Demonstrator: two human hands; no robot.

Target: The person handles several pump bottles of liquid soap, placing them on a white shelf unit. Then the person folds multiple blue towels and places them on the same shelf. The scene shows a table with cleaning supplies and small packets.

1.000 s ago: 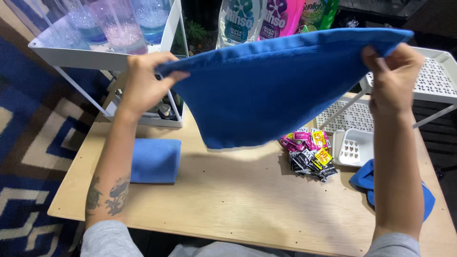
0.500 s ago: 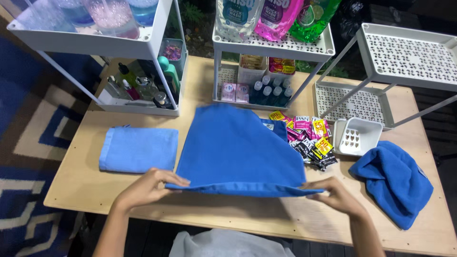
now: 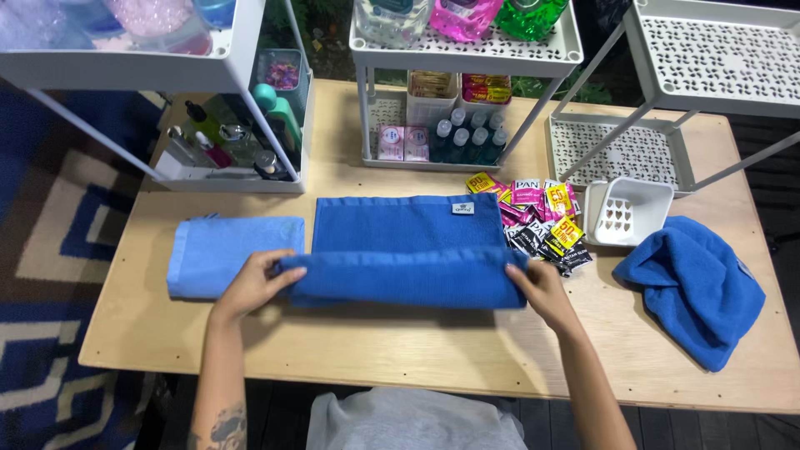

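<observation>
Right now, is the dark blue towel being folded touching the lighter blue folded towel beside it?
Touching. In the head view the rolled near edge of the dark blue towel, held by the left hand, overlaps the right edge of the light blue towel, with no tabletop showing between them.

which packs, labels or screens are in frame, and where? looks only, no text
Sachet pile: on the table right of the dark blue towel; small flat packets, pink, black, yellow.
Sewn label: on the dark blue towel, far edge; small pale rectangle.
Refill pouches: top of middle rack; clear, pink, green.
Pink boxes: lower shelf of middle rack; two small, squarish.
Screens: none.
</observation>
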